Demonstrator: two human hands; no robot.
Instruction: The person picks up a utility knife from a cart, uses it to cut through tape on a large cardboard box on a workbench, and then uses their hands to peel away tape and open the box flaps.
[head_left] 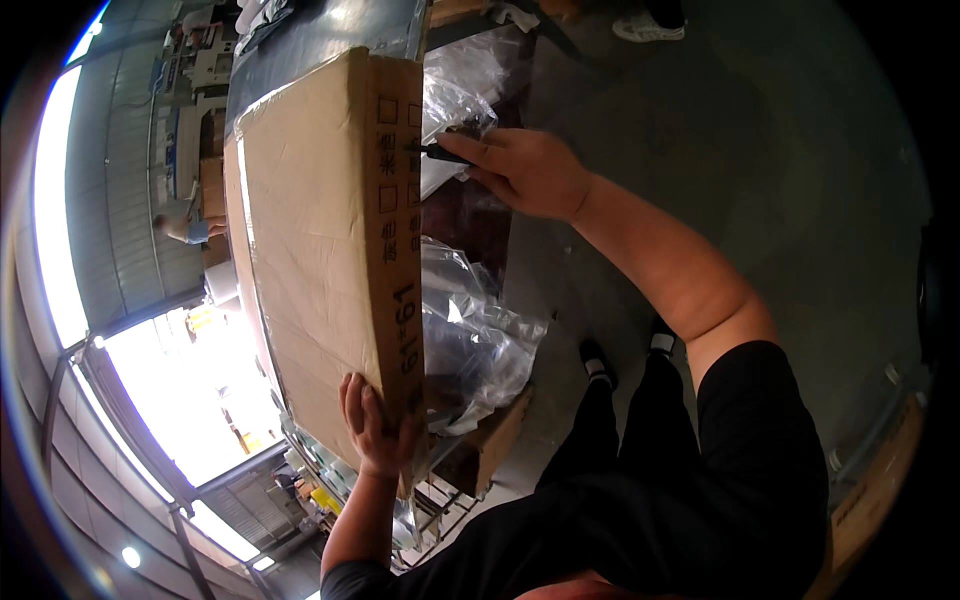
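A large, flat brown cardboard box stands in front of me, with black printing and small check squares along its narrow side. My left hand grips the near end of the box, its fingers lying over the edge onto the broad face. At the far part of the narrow side, my right hand is closed around a black marker. The marker's tip points at the printed squares, touching or very close to the cardboard. One of the squares has a tick in it.
Crumpled clear plastic film lies just right of the box, above another cardboard box. A grey metal-looking surface extends beyond the far end. Another person is in the distance at left, and someone's shoe shows at the top.
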